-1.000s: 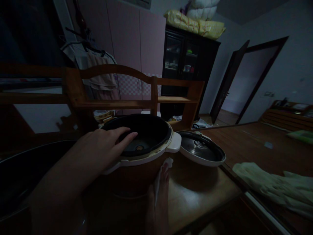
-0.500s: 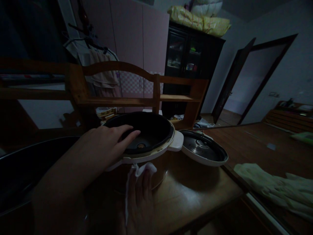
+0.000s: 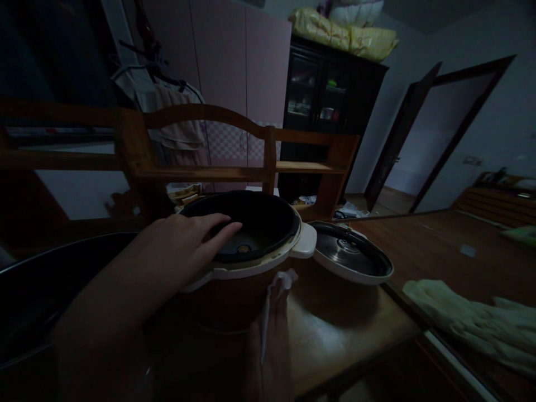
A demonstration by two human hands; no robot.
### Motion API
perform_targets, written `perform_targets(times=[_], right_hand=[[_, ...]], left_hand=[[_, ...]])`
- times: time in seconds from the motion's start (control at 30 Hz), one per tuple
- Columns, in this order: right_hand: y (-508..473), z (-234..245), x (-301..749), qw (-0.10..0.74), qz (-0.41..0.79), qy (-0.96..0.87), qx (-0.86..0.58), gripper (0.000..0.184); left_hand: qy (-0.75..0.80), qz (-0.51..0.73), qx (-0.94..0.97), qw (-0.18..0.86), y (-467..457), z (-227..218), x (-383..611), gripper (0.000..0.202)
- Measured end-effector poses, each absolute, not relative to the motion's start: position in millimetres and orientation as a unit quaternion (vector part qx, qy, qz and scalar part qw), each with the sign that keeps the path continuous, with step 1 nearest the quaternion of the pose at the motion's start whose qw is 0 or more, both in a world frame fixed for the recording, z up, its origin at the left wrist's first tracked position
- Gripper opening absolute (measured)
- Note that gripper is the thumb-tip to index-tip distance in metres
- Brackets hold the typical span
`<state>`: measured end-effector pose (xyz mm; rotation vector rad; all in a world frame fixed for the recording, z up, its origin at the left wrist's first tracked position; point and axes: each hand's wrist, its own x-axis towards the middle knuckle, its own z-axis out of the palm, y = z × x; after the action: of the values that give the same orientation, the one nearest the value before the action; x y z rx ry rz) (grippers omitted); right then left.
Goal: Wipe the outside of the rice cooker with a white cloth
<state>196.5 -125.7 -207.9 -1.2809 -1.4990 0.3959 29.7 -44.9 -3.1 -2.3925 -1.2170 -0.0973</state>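
A rice cooker (image 3: 228,304) with a brown body and pale rim stands uncovered on the wooden table, its dark inside showing. My left hand (image 3: 190,240) rests over the left side of the rim, with thumb and forefinger apart above the opening; its other fingers are hidden. Low on the cooker's right side, my right hand (image 3: 274,335) holds a white cloth (image 3: 285,279) against the outer wall, fingers extended upward. Whether the cloth is fabric or paper is hard to tell. To the right lies the cooker's lid (image 3: 349,254), metal inner face up.
A large dark basin (image 3: 62,268) sits at the left, beside my forearm. Behind the cooker rises a wooden shelf rack (image 3: 209,173). Pale green cloth (image 3: 464,312) lies on the right beyond the table's edge (image 3: 397,304).
My right hand has moved to the right with the white cloth, from the cooker's front round to its right side. My left hand stays on the rim.
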Motion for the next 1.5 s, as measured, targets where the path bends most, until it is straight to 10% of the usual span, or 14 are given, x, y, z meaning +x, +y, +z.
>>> perform_targets(times=[0.37, 1.5], right_hand=[[-99, -183, 269, 0.656, 0.332, -0.439, -0.516, 0.066], [-142, -165, 198, 0.539, 0.289, -0.613, -0.501, 0.059]], left_hand=[[-0.451, -0.033, -0.860, 0.235, -47, -2, 33, 0.071], [-0.459, -0.025, -0.863, 0.211, -50, 1, 33, 0.068]])
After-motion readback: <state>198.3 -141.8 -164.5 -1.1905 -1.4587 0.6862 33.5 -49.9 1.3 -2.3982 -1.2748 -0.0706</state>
